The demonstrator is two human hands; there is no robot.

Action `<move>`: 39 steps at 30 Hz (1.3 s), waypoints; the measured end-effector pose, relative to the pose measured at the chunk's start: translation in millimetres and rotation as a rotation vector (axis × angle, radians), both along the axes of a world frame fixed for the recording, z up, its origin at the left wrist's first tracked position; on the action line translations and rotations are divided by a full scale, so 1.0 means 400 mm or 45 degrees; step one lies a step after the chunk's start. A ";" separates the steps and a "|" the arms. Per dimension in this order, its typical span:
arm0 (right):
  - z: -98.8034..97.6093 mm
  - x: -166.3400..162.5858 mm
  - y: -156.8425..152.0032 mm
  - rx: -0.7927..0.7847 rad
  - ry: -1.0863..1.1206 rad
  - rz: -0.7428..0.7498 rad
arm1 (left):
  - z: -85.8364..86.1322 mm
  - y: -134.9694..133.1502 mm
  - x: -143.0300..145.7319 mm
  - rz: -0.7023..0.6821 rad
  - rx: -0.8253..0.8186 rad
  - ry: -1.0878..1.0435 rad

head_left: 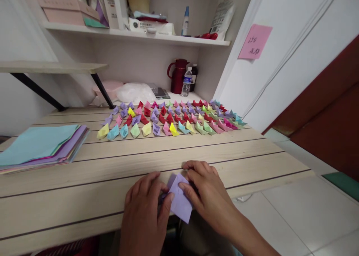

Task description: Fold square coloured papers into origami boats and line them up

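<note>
A partly folded piece of purple paper (181, 204) lies between my hands at the front edge of the table, one corner pointing toward me. My left hand (147, 203) pinches its left side, with the thumb on top. From the right, my right hand (206, 194) grips the upper right side, its thumb resting on the paper's face and the fingers curled at the far edge. Beyond them stand rows of small folded paper boats (169, 118) in red, purple, pink, yellow, green and blue.
A stack of coloured paper sheets (39, 143) lies at the left on the slatted wooden table (120, 157). Behind the boats are a dark red thermos jug (178, 76), a water bottle (187, 82) and a white plastic bag (136, 92). A raised wooden shelf (50, 67) stands at the back left.
</note>
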State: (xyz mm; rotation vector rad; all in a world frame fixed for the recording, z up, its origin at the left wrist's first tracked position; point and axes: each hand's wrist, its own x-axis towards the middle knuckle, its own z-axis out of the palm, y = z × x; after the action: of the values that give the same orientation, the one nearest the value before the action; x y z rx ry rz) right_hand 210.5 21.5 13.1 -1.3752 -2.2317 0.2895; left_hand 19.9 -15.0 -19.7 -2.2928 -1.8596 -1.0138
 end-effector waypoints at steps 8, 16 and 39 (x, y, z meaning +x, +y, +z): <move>0.005 0.047 -0.001 -0.072 -0.003 0.235 | -0.010 -0.013 -0.040 -0.092 0.116 0.238; 0.002 0.043 0.005 -0.073 0.040 0.183 | 0.009 -0.007 -0.007 -0.026 0.231 0.265; -0.013 0.012 0.007 0.068 0.003 0.062 | 0.008 0.002 0.023 0.211 0.169 0.299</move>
State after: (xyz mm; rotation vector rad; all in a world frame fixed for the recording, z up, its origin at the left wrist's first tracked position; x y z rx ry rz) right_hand 215.4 24.3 7.8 -1.2936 -2.2574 0.2465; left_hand 29.3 -14.2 -16.5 -2.0440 -1.7944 -0.7832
